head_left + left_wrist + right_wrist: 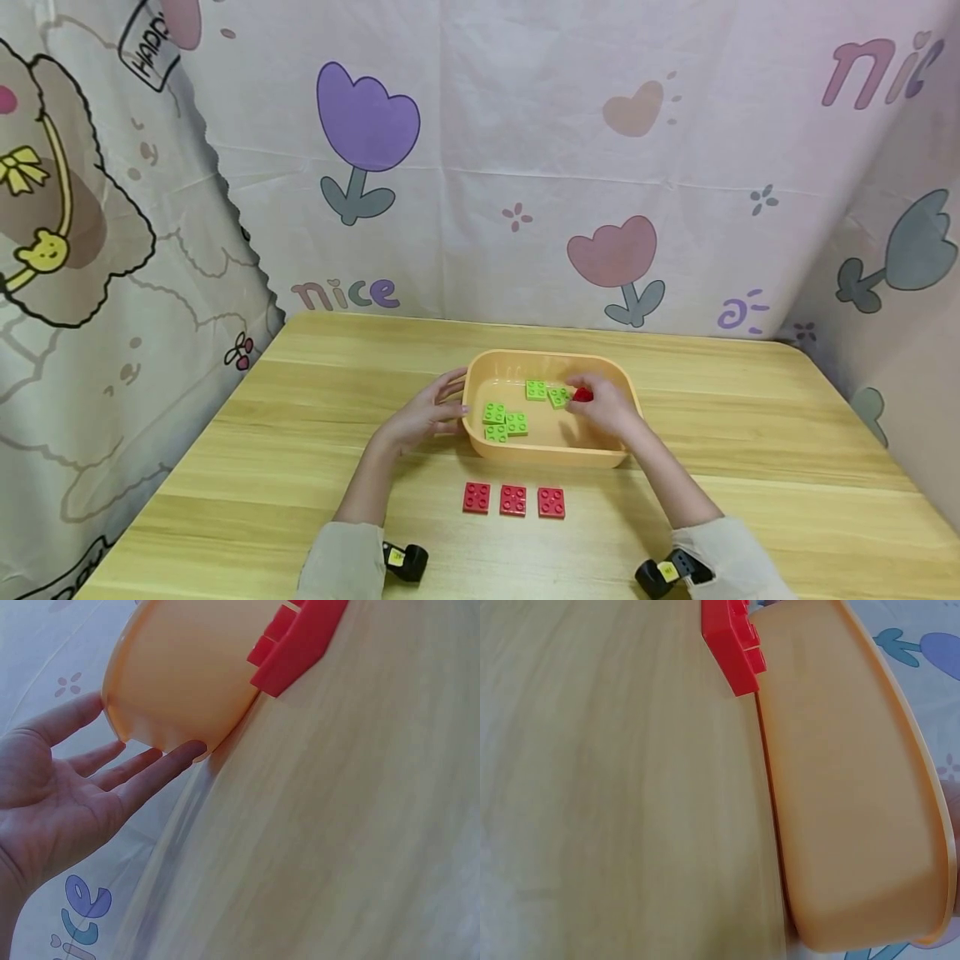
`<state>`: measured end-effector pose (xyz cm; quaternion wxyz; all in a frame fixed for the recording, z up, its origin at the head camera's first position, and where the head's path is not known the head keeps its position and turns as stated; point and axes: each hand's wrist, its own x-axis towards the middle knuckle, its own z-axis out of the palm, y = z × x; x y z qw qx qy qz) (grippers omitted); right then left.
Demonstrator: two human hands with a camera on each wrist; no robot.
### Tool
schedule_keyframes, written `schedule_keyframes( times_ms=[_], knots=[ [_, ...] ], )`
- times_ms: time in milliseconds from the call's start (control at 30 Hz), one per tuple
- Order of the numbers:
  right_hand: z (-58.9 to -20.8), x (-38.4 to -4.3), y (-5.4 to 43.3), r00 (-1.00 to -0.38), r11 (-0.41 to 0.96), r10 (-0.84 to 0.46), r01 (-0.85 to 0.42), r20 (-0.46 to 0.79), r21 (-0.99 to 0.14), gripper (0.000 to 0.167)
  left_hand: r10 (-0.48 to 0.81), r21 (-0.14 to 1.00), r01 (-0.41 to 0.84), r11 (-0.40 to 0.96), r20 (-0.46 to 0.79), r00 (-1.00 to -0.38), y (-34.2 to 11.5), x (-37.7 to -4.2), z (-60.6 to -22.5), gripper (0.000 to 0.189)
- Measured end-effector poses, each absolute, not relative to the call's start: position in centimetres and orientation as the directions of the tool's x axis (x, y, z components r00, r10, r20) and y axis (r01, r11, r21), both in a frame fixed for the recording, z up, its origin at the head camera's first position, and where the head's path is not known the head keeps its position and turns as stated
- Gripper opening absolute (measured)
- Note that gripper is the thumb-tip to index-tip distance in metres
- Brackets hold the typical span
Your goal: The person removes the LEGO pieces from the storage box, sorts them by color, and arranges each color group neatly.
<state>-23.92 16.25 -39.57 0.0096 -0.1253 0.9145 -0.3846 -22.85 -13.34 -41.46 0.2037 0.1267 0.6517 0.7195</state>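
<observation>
My left hand (429,414) rests against the left end of an orange plastic tray (555,456). In the left wrist view the fingers (161,769) are spread and nearly straight, tips at the tray's wall. My right hand (606,406) reaches over the tray's right side and pinches a red toy brick (582,394) above the tray floor. Beside it lies a green brick (558,397), with another green brick (536,390) just left. Several more green bricks (516,424) cluster at the tray's left. In the right wrist view the tray wall hides most of the hand.
In front of the tray, three red bricks stand in a row on the wooden table (300,467): a left one (476,497), a middle one (513,501) and a right one (551,503). A printed cloth (480,100) hangs behind the table.
</observation>
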Motion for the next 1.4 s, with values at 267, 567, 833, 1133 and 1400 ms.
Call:
schedule_keyframes(
  times_ms=[267,567,833,1133,1400],
  knots=[
    [-39.5,-23.6,15.1,-0.96,0.633,-0.279,-0.189,0.006,-0.75,0.042,0.451,0.989,-0.132,-0.067,-0.088,-0.888,-13.4,-22.9,-41.5,0.066],
    [-39.6,-23.4,12.5,-0.926,0.563,-0.378,-0.228,-0.002,-0.794,0.041,0.45,0.989,-0.137,-0.059,-0.096,-0.888,-13.4,-22.8,-41.4,0.066],
    [-39.6,-23.7,12.6,-0.926,0.543,-0.377,-0.234,0.014,-0.807,0.035,0.454,0.989,-0.141,-0.055,-0.101,-0.885,-13.3,-22.9,-41.7,0.065],
    [-39.5,-24.5,15.6,-0.912,0.618,-0.411,-0.277,-0.002,-0.735,0.028,0.454,0.989,-0.141,-0.053,-0.102,-0.885,-13.3,-23.0,-41.8,0.065],
    [-39.3,-24.0,16.8,-0.89,0.695,-0.446,-0.277,-0.095,-0.663,0.033,0.45,0.989,-0.14,-0.051,-0.102,-0.887,-13.3,-23.1,-41.8,0.064]
  ],
)
